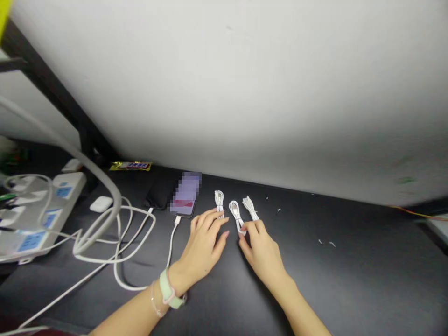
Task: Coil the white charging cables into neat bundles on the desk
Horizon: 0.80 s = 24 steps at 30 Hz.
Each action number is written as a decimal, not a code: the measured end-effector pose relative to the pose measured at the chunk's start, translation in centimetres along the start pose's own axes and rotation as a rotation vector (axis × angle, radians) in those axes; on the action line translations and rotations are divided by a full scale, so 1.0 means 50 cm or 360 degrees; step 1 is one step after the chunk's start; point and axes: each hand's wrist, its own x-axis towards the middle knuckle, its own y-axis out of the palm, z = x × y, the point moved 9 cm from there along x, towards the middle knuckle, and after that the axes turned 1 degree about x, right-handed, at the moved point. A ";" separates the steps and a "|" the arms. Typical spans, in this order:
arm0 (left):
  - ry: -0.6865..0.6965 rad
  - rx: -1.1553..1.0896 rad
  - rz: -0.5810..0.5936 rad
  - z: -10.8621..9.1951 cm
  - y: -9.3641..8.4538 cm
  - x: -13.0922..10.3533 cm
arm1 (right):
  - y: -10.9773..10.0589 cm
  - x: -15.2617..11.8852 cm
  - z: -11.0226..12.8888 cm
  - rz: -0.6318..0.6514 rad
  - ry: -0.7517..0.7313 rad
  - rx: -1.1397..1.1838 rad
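Three coiled white cables lie in a row on the black desk (350, 280), close to the white wall (245, 93): left bundle (219, 199), middle bundle (234, 211), right bundle (249, 206). All three sit side by side, near each other, none stacked.

Left hand (205, 242) lies palm down, fingers loosely spread and flat; fingertips touch the lower end of the left bundle. It grips nothing. Pale green watch (168, 290) on that wrist, thin bracelet beside it.

Right hand (261, 249) has fingers curled in, tips pressed on the lower end of the middle bundle, thumb side also against the bottom of the right bundle. Looks like a pinch on the middle bundle, but the exact grip is hidden by the knuckles, cannot tell for sure.

Left of the hands: a phone (186, 198) lying flat, screen blurred, with a white charging cable (172, 242) plugged into its near end. A dark case or second phone (159, 193) sits just beside it. Further left, a small white earbud case (101, 203), loose white cords (115, 233), and a white power strip (35, 214) with plugs in it. A yellow snack wrapper (130, 165) lies at the wall edge.
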 end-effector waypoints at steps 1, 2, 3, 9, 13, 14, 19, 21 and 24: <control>-0.0017 -0.0075 -0.0048 -0.001 -0.005 0.000 | 0.004 -0.002 0.001 0.0032 0.0000 -0.0010; -0.0038 -0.0137 -0.0082 -0.001 -0.010 0.001 | 0.009 -0.004 0.002 0.0066 -0.0003 -0.0022; -0.0070 -0.0171 -0.0108 0.002 -0.014 0.002 | 0.012 -0.006 0.003 0.0094 -0.0007 -0.0035; -0.0523 0.0227 -0.0349 0.090 -0.088 0.006 | 0.009 -0.012 0.006 0.0111 -0.0060 -0.0007; -0.0710 0.0340 -0.0411 0.142 -0.129 0.002 | 0.008 -0.013 0.011 0.0100 -0.0066 0.0055; -0.0717 0.0328 -0.0406 0.147 -0.132 0.002 | 0.007 -0.013 0.011 0.0071 -0.0058 0.0064; -0.0643 0.0131 -0.0414 0.134 -0.129 0.005 | 0.004 -0.016 0.010 -0.0084 -0.0054 0.0042; -0.0590 -0.0206 -0.0369 0.119 -0.110 0.007 | 0.007 -0.017 0.007 -0.0060 -0.0043 0.0031; -0.0630 -0.0795 -0.0144 0.095 -0.048 0.000 | 0.000 -0.018 0.010 -0.0089 -0.0044 0.0208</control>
